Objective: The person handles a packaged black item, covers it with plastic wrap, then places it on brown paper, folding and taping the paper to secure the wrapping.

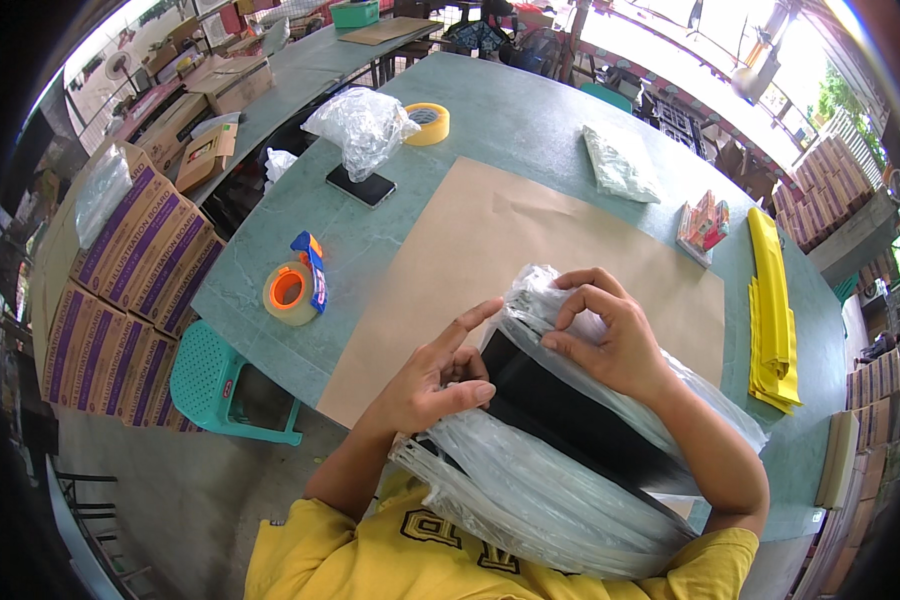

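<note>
— Plastic, clear and crinkled, wraps the black flat slab [560, 400] at the near surface edge?

— Yes. My right hand [610, 340] pinches its far fold; my left hand [435, 380] presses fingers together. Next: steady peeling.

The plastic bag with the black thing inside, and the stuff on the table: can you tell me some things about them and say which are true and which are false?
1. Both hands touch the clear plastic bag around a black flat item. True.
2. The tape dispenser is green. False: it is orange and blue.
3. A black phone lies beside a crumpled plastic bag. True.
4. The left hand holds the yellow tape roll. False: the roll lies far off on the table.
5. The right hand pinches the bag's top. True.
</note>
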Tool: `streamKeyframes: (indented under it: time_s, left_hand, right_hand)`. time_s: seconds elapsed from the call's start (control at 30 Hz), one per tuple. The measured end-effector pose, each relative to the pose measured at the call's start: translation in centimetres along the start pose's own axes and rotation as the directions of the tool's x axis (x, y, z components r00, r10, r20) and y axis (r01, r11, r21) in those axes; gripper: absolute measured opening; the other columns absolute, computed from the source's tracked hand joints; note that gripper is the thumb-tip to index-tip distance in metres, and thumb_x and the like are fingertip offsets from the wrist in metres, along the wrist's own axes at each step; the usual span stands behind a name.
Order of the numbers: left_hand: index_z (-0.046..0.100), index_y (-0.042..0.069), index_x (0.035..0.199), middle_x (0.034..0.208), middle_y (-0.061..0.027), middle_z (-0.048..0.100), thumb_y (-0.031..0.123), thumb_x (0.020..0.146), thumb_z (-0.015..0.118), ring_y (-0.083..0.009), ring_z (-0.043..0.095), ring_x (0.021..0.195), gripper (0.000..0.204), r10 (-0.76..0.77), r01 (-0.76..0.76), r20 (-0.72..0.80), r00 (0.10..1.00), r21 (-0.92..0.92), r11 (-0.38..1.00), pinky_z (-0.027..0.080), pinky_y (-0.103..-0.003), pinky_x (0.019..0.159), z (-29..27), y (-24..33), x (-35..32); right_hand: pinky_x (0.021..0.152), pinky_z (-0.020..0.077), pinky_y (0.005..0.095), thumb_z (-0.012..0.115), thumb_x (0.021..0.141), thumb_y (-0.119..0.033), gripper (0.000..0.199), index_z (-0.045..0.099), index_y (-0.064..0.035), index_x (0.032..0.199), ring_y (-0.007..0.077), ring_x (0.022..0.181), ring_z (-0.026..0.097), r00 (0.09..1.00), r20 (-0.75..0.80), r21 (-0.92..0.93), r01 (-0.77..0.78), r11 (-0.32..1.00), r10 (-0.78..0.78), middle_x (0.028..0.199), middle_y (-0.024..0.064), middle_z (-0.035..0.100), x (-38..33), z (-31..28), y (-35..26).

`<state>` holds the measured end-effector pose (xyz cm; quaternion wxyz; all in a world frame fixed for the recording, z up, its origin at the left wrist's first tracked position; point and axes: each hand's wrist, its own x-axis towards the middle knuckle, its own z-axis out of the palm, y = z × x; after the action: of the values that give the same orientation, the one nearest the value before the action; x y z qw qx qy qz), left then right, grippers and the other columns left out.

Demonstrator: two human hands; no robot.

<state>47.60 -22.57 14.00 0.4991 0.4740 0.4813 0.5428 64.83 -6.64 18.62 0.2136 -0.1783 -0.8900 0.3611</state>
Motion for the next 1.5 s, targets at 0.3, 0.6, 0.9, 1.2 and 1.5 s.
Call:
streamKeyframes:
  time_s: [0.3, 0.6, 0.9, 1.2, 1.5]
  left_hand:
    - [0.034, 0.006, 0.138, 0.065, -0.0043, 0.057, 0.023, 0.076, 0.062, -0.0076, 0.050, 0.057, 0.070, 0.095, -0.095, -0.024, 0.995, 0.000, 0.995, 0.037, -0.020, 0.056, 0.0, -1.1, 0.0]
    - [0.036, 0.005, 0.131, 0.066, -0.0063, 0.056, 0.021, 0.076, 0.063, -0.0109, 0.051, 0.060, 0.064, 0.077, -0.077, -0.038, 0.996, 0.011, 0.997, 0.038, -0.022, 0.059, -0.2, -1.0, -0.2]
    - [0.036, 0.006, 0.130, 0.070, -0.0060, 0.055, 0.019, 0.077, 0.063, -0.0108, 0.053, 0.063, 0.061, 0.073, -0.073, -0.016, 0.997, -0.005, 0.997, 0.040, -0.023, 0.061, 0.0, -0.4, -0.2]
    - [0.037, 0.006, 0.129, 0.074, -0.0095, 0.056, 0.018, 0.075, 0.062, -0.0153, 0.059, 0.068, 0.060, 0.035, -0.035, -0.028, 0.999, 0.002, 0.999, 0.043, -0.024, 0.063, -0.3, -0.8, -0.7]
    - [0.041, 0.001, 0.130, 0.069, -0.0069, 0.056, 0.020, 0.074, 0.060, -0.0112, 0.056, 0.061, 0.062, 0.077, -0.076, -0.006, 0.997, 0.088, 0.993, 0.040, -0.020, 0.057, -0.1, -0.3, -0.5]
  right_hand:
    - [0.087, 0.0421, 0.0376, 0.079, 0.067, -0.018, 0.028, 0.057, -0.0054, 0.079, 0.0307, 0.106, 0.052, 0.999, -0.011, -0.008, -0.030, 1.000, 0.030, 0.112, 0.0135, 0.055, 0.0, -0.1, -0.6]
    - [0.088, 0.0420, 0.0375, 0.077, 0.067, -0.012, 0.026, 0.056, -0.0054, 0.082, 0.0315, 0.107, 0.052, 1.000, -0.007, 0.006, -0.007, 1.000, 0.007, 0.113, 0.0136, 0.054, -0.1, 0.1, -0.6]
    - [0.091, 0.0402, 0.0405, 0.079, 0.062, -0.017, 0.036, 0.055, -0.0074, 0.087, 0.0336, 0.111, 0.047, 1.000, 0.030, -0.041, 0.007, 0.999, -0.006, 0.116, 0.0138, 0.051, -0.1, 0.0, -0.6]
    - [0.093, 0.0390, 0.0417, 0.080, 0.062, -0.025, 0.041, 0.055, -0.0086, 0.090, 0.0345, 0.116, 0.041, 0.995, 0.096, -0.195, 0.046, 0.980, -0.027, 0.121, 0.0131, 0.047, -0.5, 0.2, -1.4]
    - [0.091, 0.0395, 0.0398, 0.073, 0.072, -0.015, 0.020, 0.057, -0.0059, 0.081, 0.0328, 0.111, 0.047, 1.000, 0.018, -0.036, 0.020, 0.999, -0.020, 0.114, 0.0131, 0.052, -0.4, 0.6, -0.1]
